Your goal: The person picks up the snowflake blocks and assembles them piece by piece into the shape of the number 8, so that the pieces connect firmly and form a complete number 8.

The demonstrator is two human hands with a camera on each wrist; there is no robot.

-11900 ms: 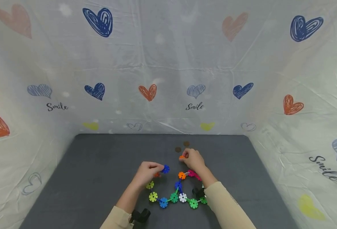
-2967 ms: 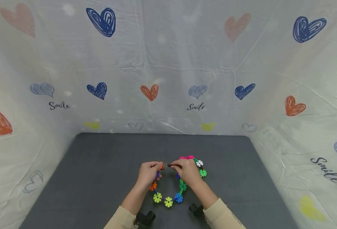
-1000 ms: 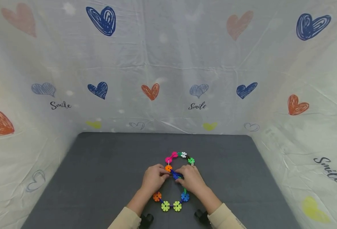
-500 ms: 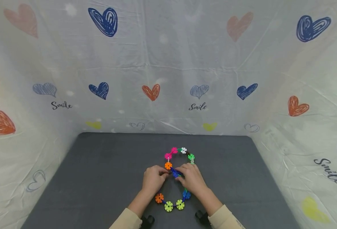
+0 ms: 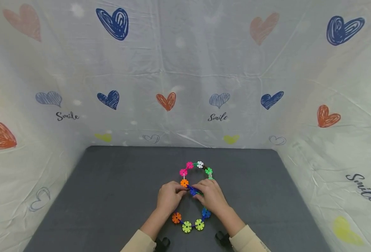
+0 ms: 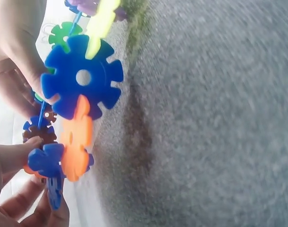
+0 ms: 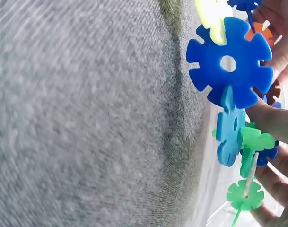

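Flower-shaped plastic interlocking discs form a chain (image 5: 186, 226) bent into two loops, one beyond the other. At the narrow middle, my left hand (image 5: 167, 196) pinches a brown disc (image 6: 39, 136) on the chain between thumb and fingers. Close beside it, my right hand (image 5: 212, 194) grips the chain at a dark blue disc (image 5: 193, 190); its fingers hide part of the join. An orange disc (image 5: 184, 183) shows just beyond the fingertips. Pink, white and green discs make up the far loop; orange, yellow-green and blue ones the near loop.
The chain is on a dark grey tabletop (image 5: 109, 189), framed by a white curtain (image 5: 185, 70) printed with hearts. Black wrist-camera mounts (image 5: 162, 244) sit below both forearms.
Earlier, the loops lay side by side and two brown discs sat farther back; those are gone from there. The pink-and-green loop has swung to the far side. Lately both hands barely moved.
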